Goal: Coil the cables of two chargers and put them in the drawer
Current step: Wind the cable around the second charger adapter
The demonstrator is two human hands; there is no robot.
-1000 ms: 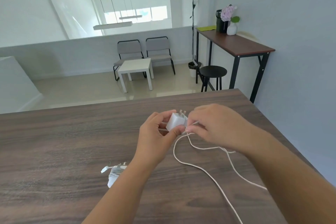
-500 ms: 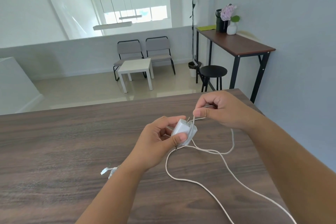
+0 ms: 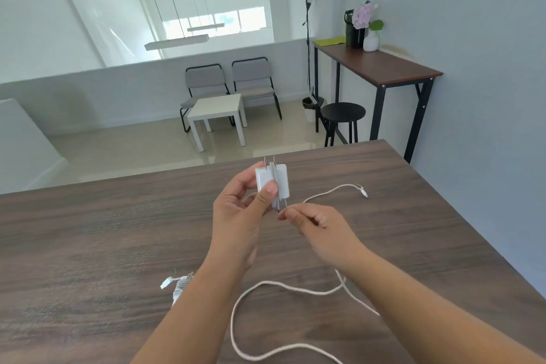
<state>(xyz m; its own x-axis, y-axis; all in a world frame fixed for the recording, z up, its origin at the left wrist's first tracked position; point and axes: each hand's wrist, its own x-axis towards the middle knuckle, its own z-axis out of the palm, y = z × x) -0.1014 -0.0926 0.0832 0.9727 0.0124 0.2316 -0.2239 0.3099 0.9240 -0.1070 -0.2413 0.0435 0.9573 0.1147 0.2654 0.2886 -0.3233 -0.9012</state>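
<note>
winding a charger cable above the table

holding the white charger point(image 3: 273, 183) upright, prongs up, the left hand point(image 3: 240, 213) grips it above the wooden table point(image 3: 88, 245). the right hand point(image 3: 317, 226) pinches its cable point(image 3: 266, 287) just beneath; loose loops trail on the table. a second charger point(image 3: 178, 285), already coiled, lies beside the left forearm

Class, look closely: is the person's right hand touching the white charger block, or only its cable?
Apart. The head view shows the right hand pinching only the cable, below the charger block held by the left hand.
</note>
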